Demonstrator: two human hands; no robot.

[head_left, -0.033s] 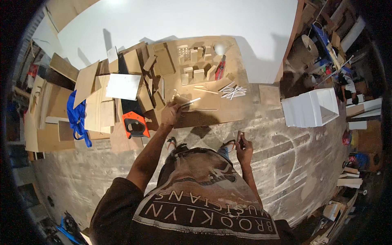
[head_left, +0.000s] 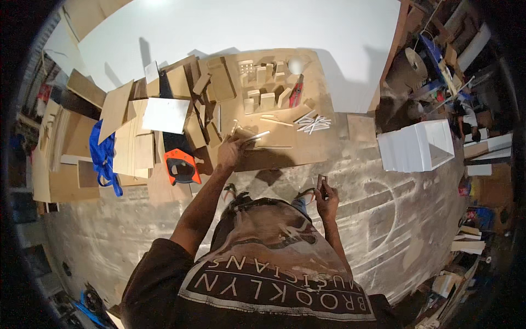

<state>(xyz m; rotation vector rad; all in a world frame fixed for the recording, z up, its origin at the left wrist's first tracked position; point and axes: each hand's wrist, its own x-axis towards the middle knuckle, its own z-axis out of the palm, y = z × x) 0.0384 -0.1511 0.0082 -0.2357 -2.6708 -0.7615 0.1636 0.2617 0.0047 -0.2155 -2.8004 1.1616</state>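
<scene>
Over the near left part of the brown board [head_left: 298, 153], my left hand [head_left: 231, 152] has its fingers closed around a thin pale strip [head_left: 257, 136] that points to the right. Just beyond the fingers lie small wood offcuts. My right hand [head_left: 327, 204] hangs lower, off the board's front edge, gripping a small brown block [head_left: 322, 182] between thumb and fingers; its exact kind is too small to make out. On the board, small wooden blocks [head_left: 267, 100] stand in rows beside a red utility knife [head_left: 296, 91]. A loose heap of white strips [head_left: 314, 123] rests to their right.
An orange-handled saw [head_left: 182, 167] sits left of the board, by stacked wood panels [head_left: 131, 148] and a blue bag [head_left: 104, 159]. A white box [head_left: 416, 145] stands on the floor at right. Behind everything spreads a large white sheet [head_left: 235, 24].
</scene>
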